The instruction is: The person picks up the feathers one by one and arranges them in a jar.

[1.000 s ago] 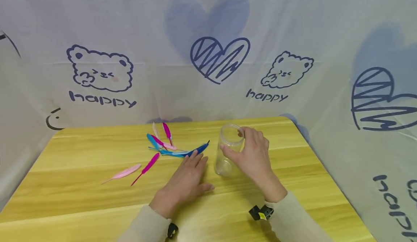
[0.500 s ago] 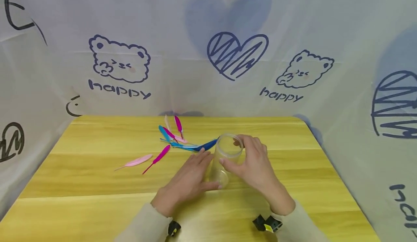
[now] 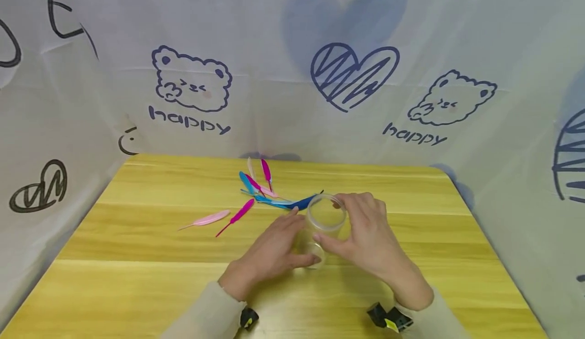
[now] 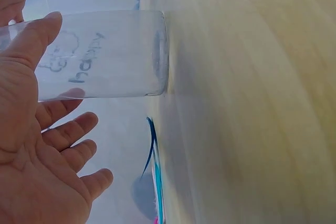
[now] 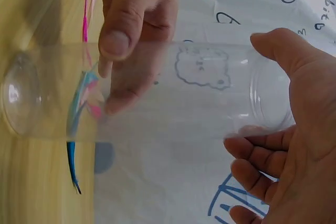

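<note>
A tall, transparent cylindrical jar is upright at the yellow wood-grain table, slightly right of midway between its side edges. The right hand clamps thumb and fingers round its top; the left hand, fingers apart, flanks its lower body. Blue, pink and magenta feathers lie nearer the far edge.

The word "happy" stood twice in dark blue on the white cloth, under each of two bear drawings, with a black mark like an "E" farther left. In the left wrist view, "happy" showed through the clear jar. In the right wrist view, slanted lettering on the cloth seemed to include "bbit", the rest cut off or unclear.
</note>
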`<state>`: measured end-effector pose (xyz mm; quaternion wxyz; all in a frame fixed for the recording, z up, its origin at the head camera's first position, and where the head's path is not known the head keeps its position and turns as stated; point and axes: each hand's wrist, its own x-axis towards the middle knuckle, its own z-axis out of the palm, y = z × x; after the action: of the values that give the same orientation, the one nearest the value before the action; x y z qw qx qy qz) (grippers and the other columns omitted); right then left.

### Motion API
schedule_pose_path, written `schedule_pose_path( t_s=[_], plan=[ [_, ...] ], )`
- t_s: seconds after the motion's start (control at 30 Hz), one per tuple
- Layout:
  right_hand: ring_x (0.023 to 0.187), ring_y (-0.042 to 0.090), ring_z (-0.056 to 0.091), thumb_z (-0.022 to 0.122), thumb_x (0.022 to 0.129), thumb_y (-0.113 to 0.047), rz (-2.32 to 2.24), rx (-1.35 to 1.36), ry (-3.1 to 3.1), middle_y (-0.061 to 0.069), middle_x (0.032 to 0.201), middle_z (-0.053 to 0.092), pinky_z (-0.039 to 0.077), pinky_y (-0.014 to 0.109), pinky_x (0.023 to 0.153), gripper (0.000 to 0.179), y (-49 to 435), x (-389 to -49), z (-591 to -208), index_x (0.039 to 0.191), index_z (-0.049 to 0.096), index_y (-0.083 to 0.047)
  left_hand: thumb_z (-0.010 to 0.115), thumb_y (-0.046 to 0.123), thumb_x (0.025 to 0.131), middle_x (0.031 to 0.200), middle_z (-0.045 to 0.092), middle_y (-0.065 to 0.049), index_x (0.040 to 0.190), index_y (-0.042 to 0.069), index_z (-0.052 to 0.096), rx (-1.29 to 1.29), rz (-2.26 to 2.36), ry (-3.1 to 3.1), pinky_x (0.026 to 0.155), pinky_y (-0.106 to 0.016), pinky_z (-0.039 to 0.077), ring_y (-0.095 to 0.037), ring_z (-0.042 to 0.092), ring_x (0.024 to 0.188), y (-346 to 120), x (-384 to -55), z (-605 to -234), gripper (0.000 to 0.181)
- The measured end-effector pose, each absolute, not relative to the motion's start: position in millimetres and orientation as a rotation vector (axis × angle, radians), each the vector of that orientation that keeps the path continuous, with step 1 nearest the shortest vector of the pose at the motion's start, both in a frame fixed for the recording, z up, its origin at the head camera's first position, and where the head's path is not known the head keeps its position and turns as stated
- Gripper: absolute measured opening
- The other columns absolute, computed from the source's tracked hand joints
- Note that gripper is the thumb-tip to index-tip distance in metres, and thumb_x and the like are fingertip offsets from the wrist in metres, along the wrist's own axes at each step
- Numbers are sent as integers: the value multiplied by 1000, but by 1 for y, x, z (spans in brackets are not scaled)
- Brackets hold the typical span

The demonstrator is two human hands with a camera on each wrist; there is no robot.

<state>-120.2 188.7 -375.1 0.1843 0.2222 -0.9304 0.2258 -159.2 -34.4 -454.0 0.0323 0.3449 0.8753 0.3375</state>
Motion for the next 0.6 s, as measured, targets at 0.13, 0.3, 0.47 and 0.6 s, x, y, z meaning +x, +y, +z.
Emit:
schedule_pose_path(
  t_s=[0.13,0.3,0.47,0.6],
  plan=[
    [110,28,56,90,75,-55,582,637,-2627,8,118,69,35,52,100,77,189,-121,-373,127,61,-6,79,53,91,160,52,-2,154,20,53,1069,1014,2709,130,-54,17,-37,26,160,-37,-157,-453,76],
    [108,29,57,91,73,-55,557,652,-2593,9,115,70,36,52,99,77,187,-122,-372,125,62,-6,79,53,91,159,53,-1,153,22,54,1057,984,2714,129,-55,18,-35,25,161,-40,-156,-451,74],
    [105,29,58,90,73,-54,538,675,-2558,9,110,70,37,50,97,73,186,-123,-373,120,63,-5,80,52,90,158,54,-2,152,19,55,1047,966,2709,129,-55,19,-36,25,161,-40,-155,-450,74],
    [102,28,57,89,74,-54,534,678,-2553,7,107,69,36,48,93,71,185,-122,-375,118,63,-6,81,53,89,157,54,-7,151,14,55,1029,889,2734,129,-54,22,-35,27,160,-44,-152,-451,78]
  ],
)
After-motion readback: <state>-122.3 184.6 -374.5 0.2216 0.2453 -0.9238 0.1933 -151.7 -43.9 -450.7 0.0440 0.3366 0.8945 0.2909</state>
